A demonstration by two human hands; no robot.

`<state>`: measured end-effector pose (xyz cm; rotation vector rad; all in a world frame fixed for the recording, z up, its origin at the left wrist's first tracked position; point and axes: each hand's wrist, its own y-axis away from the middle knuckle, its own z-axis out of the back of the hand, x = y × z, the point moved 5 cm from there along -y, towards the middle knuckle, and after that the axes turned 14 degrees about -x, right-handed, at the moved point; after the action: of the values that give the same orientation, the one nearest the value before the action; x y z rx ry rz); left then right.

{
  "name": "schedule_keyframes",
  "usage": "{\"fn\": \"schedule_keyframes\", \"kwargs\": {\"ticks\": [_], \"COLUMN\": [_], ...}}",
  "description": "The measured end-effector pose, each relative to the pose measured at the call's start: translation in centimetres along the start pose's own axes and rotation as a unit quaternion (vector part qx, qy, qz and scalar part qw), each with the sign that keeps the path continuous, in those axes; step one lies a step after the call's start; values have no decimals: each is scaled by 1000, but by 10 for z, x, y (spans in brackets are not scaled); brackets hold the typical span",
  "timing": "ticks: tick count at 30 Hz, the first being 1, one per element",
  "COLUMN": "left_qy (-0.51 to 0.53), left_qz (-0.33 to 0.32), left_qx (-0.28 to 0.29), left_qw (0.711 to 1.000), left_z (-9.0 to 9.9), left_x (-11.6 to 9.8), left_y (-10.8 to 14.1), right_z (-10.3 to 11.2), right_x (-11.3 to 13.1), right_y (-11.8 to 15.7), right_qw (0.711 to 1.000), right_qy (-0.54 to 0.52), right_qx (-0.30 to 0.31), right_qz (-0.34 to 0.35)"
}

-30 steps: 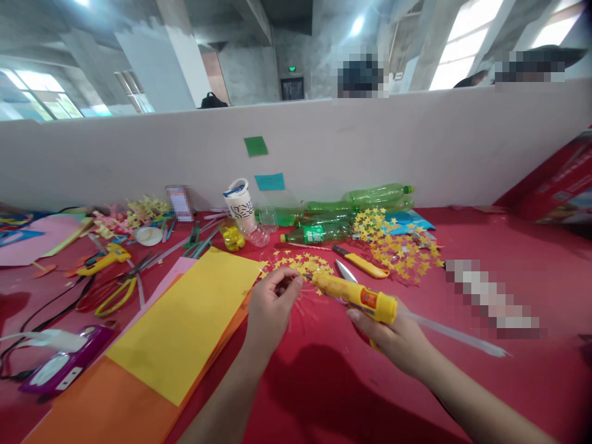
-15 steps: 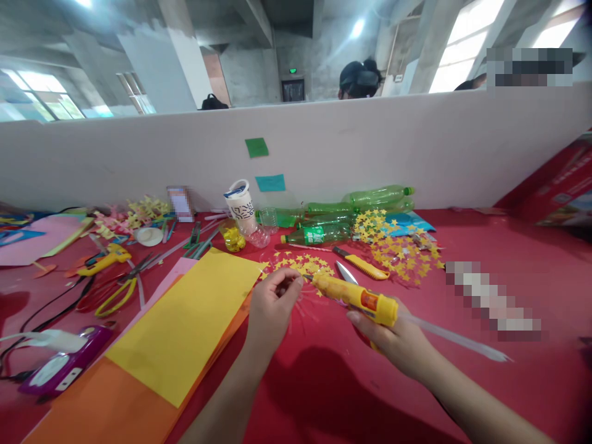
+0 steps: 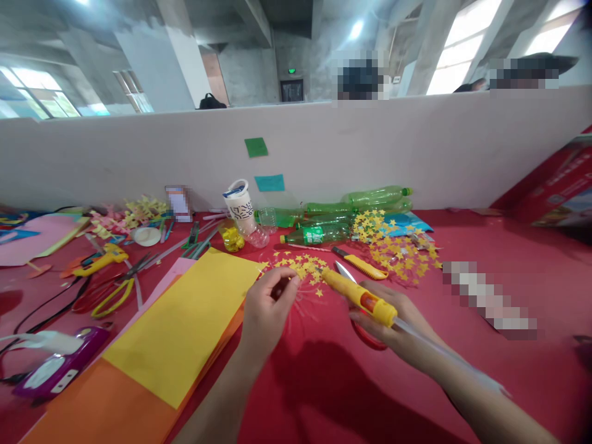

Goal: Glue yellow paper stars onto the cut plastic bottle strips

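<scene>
My right hand (image 3: 402, 311) is closed round a yellow hot glue gun (image 3: 354, 291), with a long clear glue stick (image 3: 448, 354) trailing from its back end. The gun's nozzle points left over the scattered yellow paper stars (image 3: 308, 265). My left hand (image 3: 272, 302) is in a pinch just left of the nozzle, apart from it. Whatever sits between its fingertips is too small to make out. Thin clear strips fan out on the red table below the stars. Partly hidden behind the gun and right hand lies a pair of scissors (image 3: 345, 269) with red handles.
A yellow utility knife (image 3: 365, 265) and more stars (image 3: 402, 250) lie beyond my right hand. Green plastic bottles (image 3: 324, 233) and a paper cup (image 3: 238, 206) stand near the partition. Left are yellow paper (image 3: 185, 327), yellow-handled scissors (image 3: 113, 299), another glue gun (image 3: 102, 260) and a purple power strip (image 3: 62, 364).
The glue gun's nozzle has drawn back to the right, away from my left fingertips, and the gun has tilted more steeply. My left hand has shifted slightly left, still pinched.
</scene>
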<state>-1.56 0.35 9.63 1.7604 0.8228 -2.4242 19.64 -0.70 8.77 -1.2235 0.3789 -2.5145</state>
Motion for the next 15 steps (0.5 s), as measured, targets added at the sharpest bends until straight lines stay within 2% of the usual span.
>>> {"fn": "schedule_keyframes", "kwargs": {"ticks": [1, 4, 8, 10, 12, 15], "left_qy": [15, 62, 121, 143, 164, 194], "left_qz": [37, 118, 196, 228, 250, 279], "left_qx": [4, 22, 77, 107, 130, 157], "left_qw": [999, 991, 970, 957, 945, 927], "left_z": [2, 5, 0, -5, -8, -12], "left_x": [3, 11, 19, 19, 19, 18], "left_y": [-1, -4, 0, 4, 8, 13], "right_z": [3, 2, -13, -19, -20, -13], "right_x": [-6, -33, -73, -83, -79, -45], "right_y": [0, 5, 18, 21, 19, 6], "right_qw": [1000, 996, 984, 978, 973, 973], "right_qy": [27, 85, 137, 161, 190, 197], "right_qx": [-9, 32, 114, 133, 126, 55], "right_qz": [5, 18, -7, -5, 19, 103]}}
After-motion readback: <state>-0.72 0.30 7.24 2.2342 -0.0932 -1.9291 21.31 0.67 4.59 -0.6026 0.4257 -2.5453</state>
